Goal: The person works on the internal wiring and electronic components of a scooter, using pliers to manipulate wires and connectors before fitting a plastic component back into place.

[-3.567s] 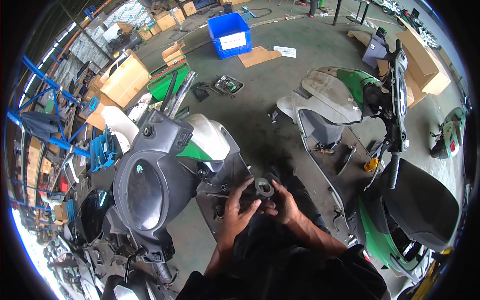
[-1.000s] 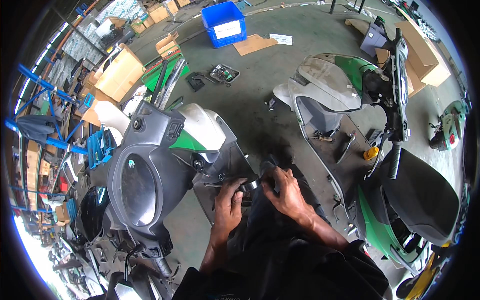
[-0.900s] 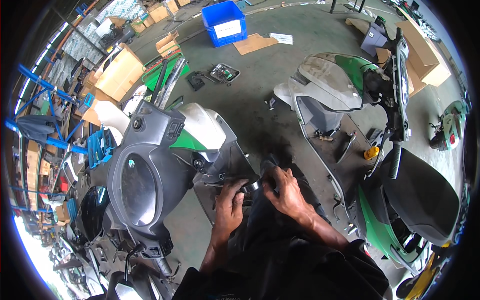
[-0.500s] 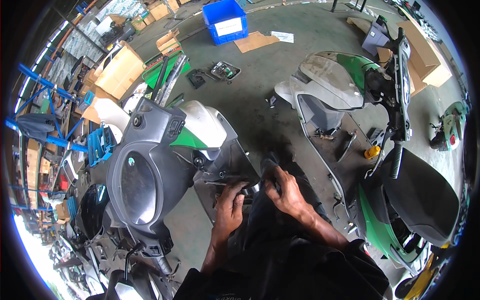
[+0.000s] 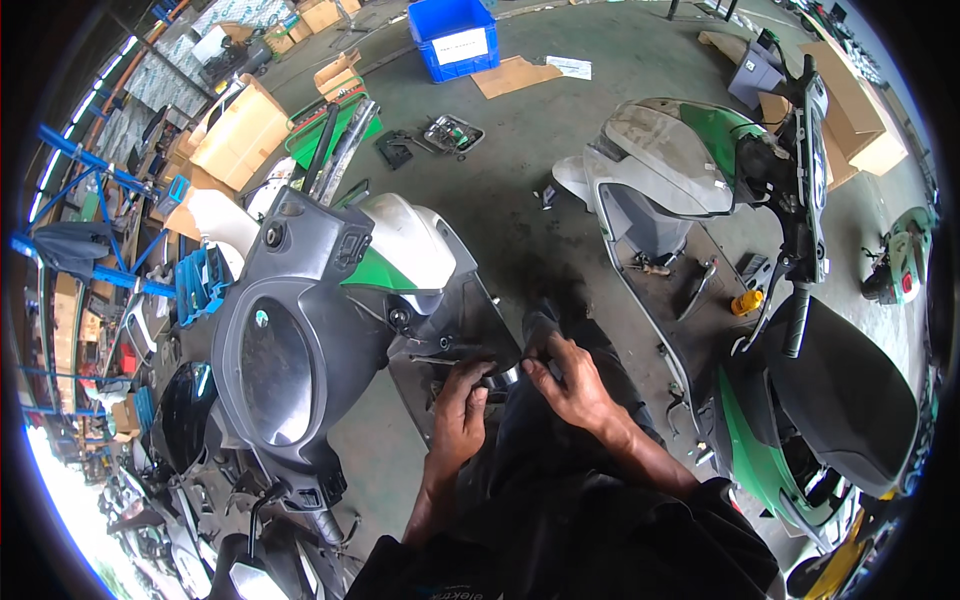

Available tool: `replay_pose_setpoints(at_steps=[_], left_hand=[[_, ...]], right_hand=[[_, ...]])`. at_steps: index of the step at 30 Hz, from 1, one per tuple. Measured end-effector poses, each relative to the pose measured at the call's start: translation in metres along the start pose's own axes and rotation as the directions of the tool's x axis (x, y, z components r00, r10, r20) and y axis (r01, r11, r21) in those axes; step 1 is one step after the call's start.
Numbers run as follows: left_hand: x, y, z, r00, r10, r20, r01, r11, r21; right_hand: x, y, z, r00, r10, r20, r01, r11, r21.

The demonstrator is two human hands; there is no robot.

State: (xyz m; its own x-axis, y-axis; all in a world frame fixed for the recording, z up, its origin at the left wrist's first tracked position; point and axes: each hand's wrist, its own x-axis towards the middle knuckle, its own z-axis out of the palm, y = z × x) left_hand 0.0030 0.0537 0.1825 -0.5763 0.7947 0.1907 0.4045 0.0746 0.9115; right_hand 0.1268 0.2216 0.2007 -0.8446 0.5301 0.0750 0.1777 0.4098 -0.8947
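My left hand (image 5: 462,408) is closed with curled fingers, beside the footboard (image 5: 410,385) of the left scooter. A shiny, silvery rounded piece (image 5: 503,379) shows at its fingertips, mostly hidden, and its kind cannot be made out. My right hand (image 5: 578,388) is bent into a pinch over my dark trouser leg, just right of that piece. Whatever lies in its fingers is hidden. The grey, white and green scooter (image 5: 270,370) stands at my left, with its seat area open to view and a thin rod (image 5: 432,360) near my left fingertips.
A second scooter (image 5: 660,165) stands at my right, a yellow bottle (image 5: 746,303) and pliers-like tool (image 5: 698,288) on its footboard. Ahead lie a parts tray (image 5: 453,136), a blue crate (image 5: 453,45) and flat cardboard (image 5: 515,76). Blue shelving (image 5: 100,265) lines the left.
My right hand's fingers and thumb have shifted slightly while staying in a pinch. My left hand keeps almost the same place. The whole view has tilted a little.
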Motion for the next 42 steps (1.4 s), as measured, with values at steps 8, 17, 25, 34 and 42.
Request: replay_pose_setpoints(at_steps=[8, 17, 25, 34, 42], left_hand=[[-0.021, -0.016, 0.015, 0.991, -0.124, -0.057, 0.116, 0.984, -0.133], [-0.025, -0.029, 0.034, 0.948, -0.306, -0.085, 0.241, 0.868, -0.435], [-0.026, -0.187, 0.013, 0.618, -0.396, -0.679, 0.285, 0.918, -0.275], [0.002, -0.202, 0.033, 0.637, -0.302, -0.709, 0.243, 0.952, -0.186], [-0.023, -0.204, 0.038, 0.745, -0.292, -0.6, 0.237, 0.956, -0.171]], right_hand=[[-0.004, 0.021, 0.03, 0.852, 0.501, 0.155, -0.41, 0.451, 0.793], [-0.011, 0.029, 0.034, 0.961, 0.23, 0.152, -0.274, 0.742, 0.612], [-0.01, 0.05, 0.022, 0.948, 0.317, 0.012, -0.272, 0.792, 0.547], [-0.012, 0.05, 0.025, 0.96, 0.273, 0.065, -0.252, 0.736, 0.628], [-0.011, 0.036, 0.024, 0.952, 0.209, 0.223, -0.305, 0.719, 0.625]])
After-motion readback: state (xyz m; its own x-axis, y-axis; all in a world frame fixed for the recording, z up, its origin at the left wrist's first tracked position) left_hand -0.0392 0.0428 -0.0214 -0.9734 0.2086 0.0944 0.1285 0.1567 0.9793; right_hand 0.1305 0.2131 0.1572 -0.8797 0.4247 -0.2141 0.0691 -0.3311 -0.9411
